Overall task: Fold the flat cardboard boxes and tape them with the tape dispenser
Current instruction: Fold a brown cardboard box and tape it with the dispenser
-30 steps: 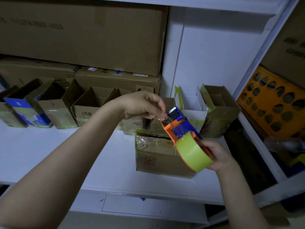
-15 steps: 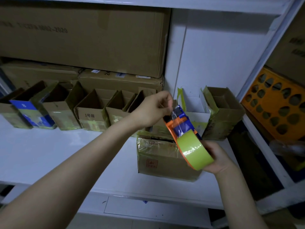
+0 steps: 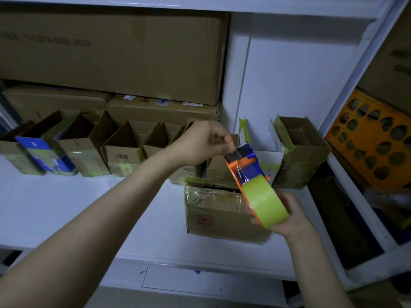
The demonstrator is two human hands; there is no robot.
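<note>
An orange and blue tape dispenser [image 3: 245,167] with a yellow-green tape roll [image 3: 265,202] is held up over the shelf. My right hand [image 3: 289,215] grips it from below at the roll. My left hand [image 3: 206,144] reaches in from the left, and its fingertips pinch the tape end at the dispenser's blade tip. Clear tape stretches from the roll up to that tip. Just behind and below the dispenser stands a small taped cardboard box [image 3: 220,214] on the white shelf [image 3: 77,207].
A row of open small cardboard boxes [image 3: 124,150] lines the back of the shelf, with large cartons [image 3: 111,52] stacked above. A white box and a brown box [image 3: 300,152] stand at the right. An orange perforated crate [image 3: 373,138] sits beyond the shelf post.
My left hand has shifted its pinch at the dispenser's tip, and the dispenser has tilted a little. The view has drifted slightly, so the whole shelf scene sits lower in frame.
</note>
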